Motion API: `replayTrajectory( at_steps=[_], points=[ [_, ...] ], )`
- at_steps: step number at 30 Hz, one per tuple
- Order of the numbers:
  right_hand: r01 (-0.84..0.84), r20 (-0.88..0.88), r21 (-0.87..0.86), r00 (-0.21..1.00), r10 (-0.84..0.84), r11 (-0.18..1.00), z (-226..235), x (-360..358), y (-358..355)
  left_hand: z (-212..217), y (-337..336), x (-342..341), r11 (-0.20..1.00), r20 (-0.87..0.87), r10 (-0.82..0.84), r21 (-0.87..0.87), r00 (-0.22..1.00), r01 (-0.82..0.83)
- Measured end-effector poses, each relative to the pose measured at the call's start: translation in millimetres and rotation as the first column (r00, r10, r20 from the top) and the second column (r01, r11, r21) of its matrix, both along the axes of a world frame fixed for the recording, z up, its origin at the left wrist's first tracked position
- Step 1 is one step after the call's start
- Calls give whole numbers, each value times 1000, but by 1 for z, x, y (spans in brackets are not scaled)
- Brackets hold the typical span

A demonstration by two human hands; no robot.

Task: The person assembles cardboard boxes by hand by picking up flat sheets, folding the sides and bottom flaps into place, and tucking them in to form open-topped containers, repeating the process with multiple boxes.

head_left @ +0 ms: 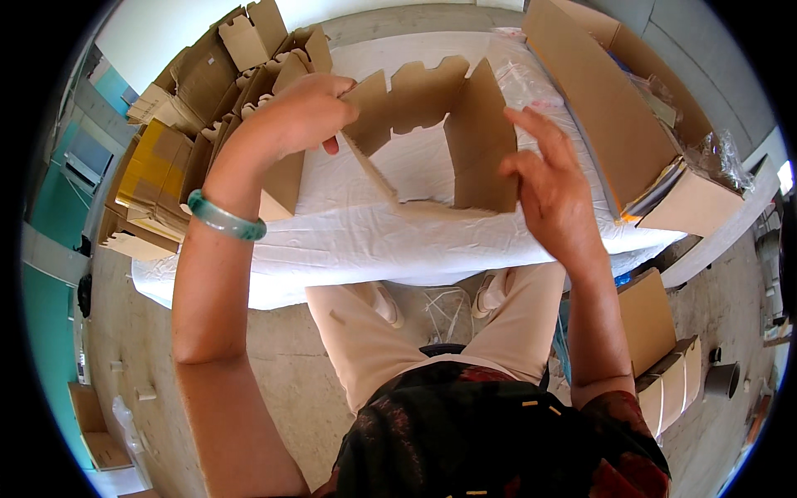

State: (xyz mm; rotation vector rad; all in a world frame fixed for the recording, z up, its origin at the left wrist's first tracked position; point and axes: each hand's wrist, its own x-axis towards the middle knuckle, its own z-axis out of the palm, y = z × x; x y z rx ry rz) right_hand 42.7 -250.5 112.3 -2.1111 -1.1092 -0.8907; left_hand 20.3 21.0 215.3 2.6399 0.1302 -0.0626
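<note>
- The table, draped in a white sheet, ran across in front of the seated person; stacks of flat cardboard crowded its left end and a large open carton sat at its right end.
- The pile of folded cardboard blanks lay along the table's left edge, just beside the left forearm; it was well apart from the right hand.
- The half-folded cardboard box stood lifted above the middle of the table, between the two hands; its long axis ran left to right, its notched edge uppermost, one side panel turned toward the person.
- The left hand was closed in a pinch on the box's upper left corner; it alone carried the box.
- The right hand was spread open, fingers loosely extended, holding nothing; it hung just beside the right panel, whether touching I cannot tell.
</note>
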Motion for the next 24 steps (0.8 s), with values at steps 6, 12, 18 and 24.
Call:
replayTrajectory(
  at_steps=[6, 12, 18, 24],
  points=[
    [46, 58, -31, 997, -44, 998, 13, 37, -7, -23, 6, -16, 961, -87, -18, -276, 996, -7],
    [-100, -184, -132, 980, 75, 986, -1, 38, 4, -53, 17, -19, 961, 21, 83, -265, 996, -74],
    [-110, -435, -60, 897, 73, 992, -9, 23, 14, -91, 30, -17, 927, 333, 105, -373, 937, 29],
    [-146, -385, -17, 914, 128, 989, -8, 21, 16, -96, 42, -15, 921, 651, -330, 62, 683, 385]
  ],
)
